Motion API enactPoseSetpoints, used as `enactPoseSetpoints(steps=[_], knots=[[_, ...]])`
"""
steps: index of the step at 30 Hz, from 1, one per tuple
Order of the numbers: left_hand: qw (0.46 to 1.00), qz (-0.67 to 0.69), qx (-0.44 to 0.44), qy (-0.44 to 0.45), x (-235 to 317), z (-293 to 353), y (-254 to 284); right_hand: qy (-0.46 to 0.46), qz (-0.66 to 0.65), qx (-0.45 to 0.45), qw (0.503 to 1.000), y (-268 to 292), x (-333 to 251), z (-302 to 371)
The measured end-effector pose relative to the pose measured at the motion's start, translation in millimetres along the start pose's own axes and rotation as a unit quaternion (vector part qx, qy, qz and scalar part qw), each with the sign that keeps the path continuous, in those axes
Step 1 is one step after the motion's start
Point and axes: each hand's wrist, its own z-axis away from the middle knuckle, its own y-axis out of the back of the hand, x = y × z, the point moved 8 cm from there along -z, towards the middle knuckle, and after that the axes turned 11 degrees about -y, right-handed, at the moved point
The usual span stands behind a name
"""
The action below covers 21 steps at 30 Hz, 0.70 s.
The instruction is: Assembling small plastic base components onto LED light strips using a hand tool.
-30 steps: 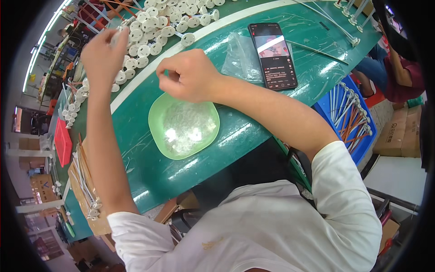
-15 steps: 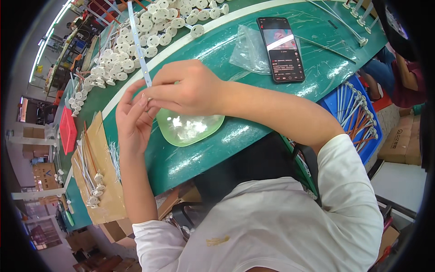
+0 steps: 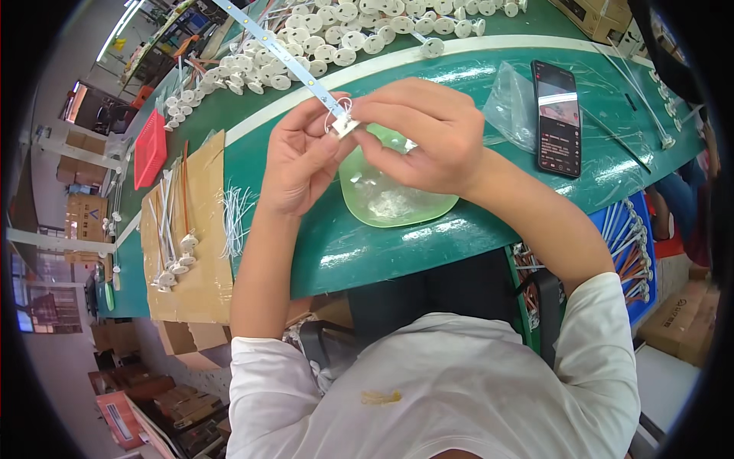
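A narrow pale blue LED strip (image 3: 284, 57), dotted with small yellowish spots, slants from the upper left down to my hands. At its lower end sits a small white square piece (image 3: 345, 125), with thin white wire looped around it. My left hand (image 3: 302, 161) is closed on the strip's end and this piece, thumb below. From the other side my right hand (image 3: 432, 134) pinches at the same white piece and wire; its fingertips partly cover them. Below both hands stands a light green bowl (image 3: 397, 220) containing small clear or whitish bits.
Many white round-based parts (image 3: 352, 38) are heaped along the back. A phone (image 3: 558, 122) lies right on a clear plastic bag (image 3: 508, 107). Left are cut white wires (image 3: 235, 222), a cardboard sheet (image 3: 206, 283) with several stemmed parts, and a red basket (image 3: 151, 149). A blue bin (image 3: 647, 252) stands right.
My view has shifted, so the bench appears farther right and my hands with it. The white square piece and wire loop now show between my fingers; before, my fingers covered them.
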Motion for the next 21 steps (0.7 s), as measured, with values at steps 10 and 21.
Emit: enactPoseSetpoints(steps=[10,21], knots=[[1.000,0.008,0.015,0.021,-0.6,0.2,3.3,-0.023,-0.030,-0.051,0.998,-1.2,9.0,-5.7],[0.995,-0.028,0.075,0.053,-6.1,0.6,4.5,-0.083,-0.030,-0.068,0.994,-3.4,19.1,-0.2]])
